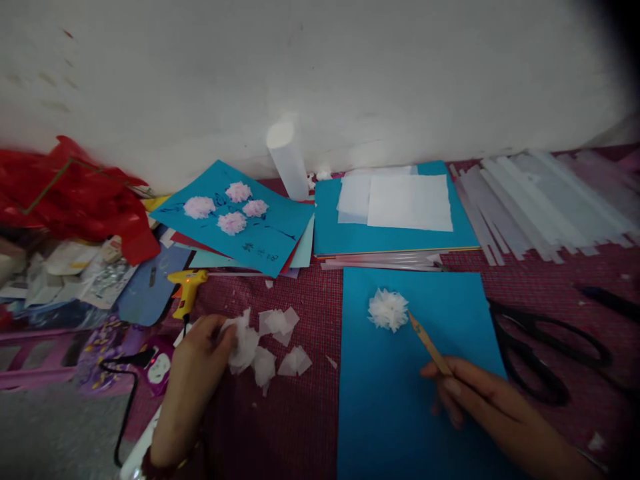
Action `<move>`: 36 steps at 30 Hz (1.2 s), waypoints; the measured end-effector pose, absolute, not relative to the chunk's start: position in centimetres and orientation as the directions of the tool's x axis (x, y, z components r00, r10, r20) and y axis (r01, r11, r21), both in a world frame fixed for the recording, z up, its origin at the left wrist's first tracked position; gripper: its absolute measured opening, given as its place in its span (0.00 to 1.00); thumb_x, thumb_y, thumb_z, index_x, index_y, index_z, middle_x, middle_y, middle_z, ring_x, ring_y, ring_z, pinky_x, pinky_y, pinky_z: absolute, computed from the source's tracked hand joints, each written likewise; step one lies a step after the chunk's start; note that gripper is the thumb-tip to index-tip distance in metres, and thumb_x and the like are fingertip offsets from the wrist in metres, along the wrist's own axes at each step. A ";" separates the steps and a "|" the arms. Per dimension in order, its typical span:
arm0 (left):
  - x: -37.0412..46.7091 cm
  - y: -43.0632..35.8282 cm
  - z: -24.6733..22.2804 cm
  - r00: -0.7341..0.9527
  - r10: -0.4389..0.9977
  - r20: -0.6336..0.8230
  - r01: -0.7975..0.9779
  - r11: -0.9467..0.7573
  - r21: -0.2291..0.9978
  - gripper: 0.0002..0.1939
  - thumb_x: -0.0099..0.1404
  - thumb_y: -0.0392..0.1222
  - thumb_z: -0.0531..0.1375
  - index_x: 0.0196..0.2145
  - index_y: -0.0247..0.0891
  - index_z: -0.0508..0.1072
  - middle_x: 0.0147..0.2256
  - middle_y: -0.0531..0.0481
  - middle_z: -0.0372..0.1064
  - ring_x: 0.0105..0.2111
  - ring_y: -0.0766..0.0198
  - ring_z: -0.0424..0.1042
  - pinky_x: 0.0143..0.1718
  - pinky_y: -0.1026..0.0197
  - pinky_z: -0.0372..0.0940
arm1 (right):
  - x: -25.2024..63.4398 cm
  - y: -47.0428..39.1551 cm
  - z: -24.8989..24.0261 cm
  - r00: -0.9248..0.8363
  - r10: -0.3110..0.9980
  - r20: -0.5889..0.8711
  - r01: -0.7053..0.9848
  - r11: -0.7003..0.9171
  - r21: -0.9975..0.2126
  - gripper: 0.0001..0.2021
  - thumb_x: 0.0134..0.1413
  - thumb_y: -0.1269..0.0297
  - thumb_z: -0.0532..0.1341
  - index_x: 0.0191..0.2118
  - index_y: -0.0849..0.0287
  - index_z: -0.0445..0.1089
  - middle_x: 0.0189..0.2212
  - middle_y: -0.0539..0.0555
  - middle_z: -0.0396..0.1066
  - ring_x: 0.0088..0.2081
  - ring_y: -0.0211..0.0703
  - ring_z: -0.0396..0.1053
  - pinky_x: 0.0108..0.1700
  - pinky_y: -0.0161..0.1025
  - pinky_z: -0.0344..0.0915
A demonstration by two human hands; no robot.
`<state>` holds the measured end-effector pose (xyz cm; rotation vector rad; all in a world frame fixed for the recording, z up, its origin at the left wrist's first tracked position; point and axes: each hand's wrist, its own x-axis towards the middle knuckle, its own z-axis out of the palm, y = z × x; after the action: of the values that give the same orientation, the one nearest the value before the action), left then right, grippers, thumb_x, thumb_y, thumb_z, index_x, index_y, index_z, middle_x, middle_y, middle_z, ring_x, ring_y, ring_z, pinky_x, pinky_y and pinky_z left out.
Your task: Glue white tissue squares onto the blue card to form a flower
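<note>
My right hand (pixel 473 393) holds a thin wooden stick (pixel 429 343) whose tip touches the right side of a white tissue flower (pixel 388 309). The flower sits on a blue paper sheet (pixel 395 400) lying on the red checked cloth. My left hand (pixel 197 367) pinches a crumpled piece of white tissue (pixel 245 347) at the left of the sheet. Several small cut tissue squares (pixel 283 340) lie scattered right beside it.
A yellow glue gun (pixel 186 291) lies above my left hand, its black cord trailing down. Black scissors (pixel 545 347) rest at the right. Behind are a blue card with pink tissue flowers (pixel 235 213), a blue sheet with white tissue (pixel 400 207), white strips (pixel 540 200) and red plastic (pixel 75 193).
</note>
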<state>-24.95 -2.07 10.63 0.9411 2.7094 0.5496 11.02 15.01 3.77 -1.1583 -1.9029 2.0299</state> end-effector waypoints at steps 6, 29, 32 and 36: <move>-26.3 -2.7 9.5 -0.695 0.719 -0.002 0.678 0.656 0.331 0.16 0.61 0.51 0.55 0.43 0.40 0.70 0.41 0.46 0.71 0.39 0.54 0.71 0.42 0.53 0.64 | 11.0 15.1 3.9 -0.697 0.572 -0.432 0.403 -0.185 -0.896 0.18 0.60 0.50 0.51 0.43 0.56 0.70 0.22 0.51 0.69 0.26 0.42 0.69 0.32 0.40 0.69; -24.2 -5.7 9.4 -0.448 0.888 0.108 0.859 0.394 0.326 0.07 0.62 0.43 0.56 0.31 0.42 0.73 0.49 0.44 0.65 0.49 0.50 0.64 0.49 0.44 0.58 | 10.7 15.0 4.2 -0.699 0.570 -0.432 0.401 -0.188 -0.897 0.18 0.60 0.50 0.51 0.43 0.57 0.69 0.22 0.50 0.69 0.26 0.42 0.69 0.32 0.40 0.68; -23.7 -6.3 11.1 -0.611 0.790 0.052 0.699 0.507 0.504 0.07 0.62 0.46 0.57 0.30 0.42 0.71 0.52 0.46 0.63 0.53 0.51 0.62 0.54 0.44 0.55 | 10.8 15.0 4.2 -0.705 0.569 -0.424 0.398 -0.177 -0.900 0.17 0.60 0.51 0.51 0.43 0.57 0.69 0.22 0.50 0.68 0.26 0.42 0.69 0.33 0.40 0.68; -22.0 -6.2 12.8 -0.724 0.681 -0.113 0.376 0.526 0.762 0.09 0.63 0.47 0.56 0.28 0.42 0.68 0.54 0.50 0.62 0.53 0.54 0.63 0.52 0.52 0.59 | 10.9 15.0 3.9 -0.708 0.567 -0.421 0.391 -0.183 -0.902 0.18 0.60 0.49 0.51 0.43 0.57 0.69 0.22 0.50 0.68 0.27 0.43 0.69 0.33 0.41 0.68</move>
<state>-22.03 -6.15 12.78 0.8682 2.3706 1.0443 10.89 14.99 3.90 -1.1360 -1.9183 2.0224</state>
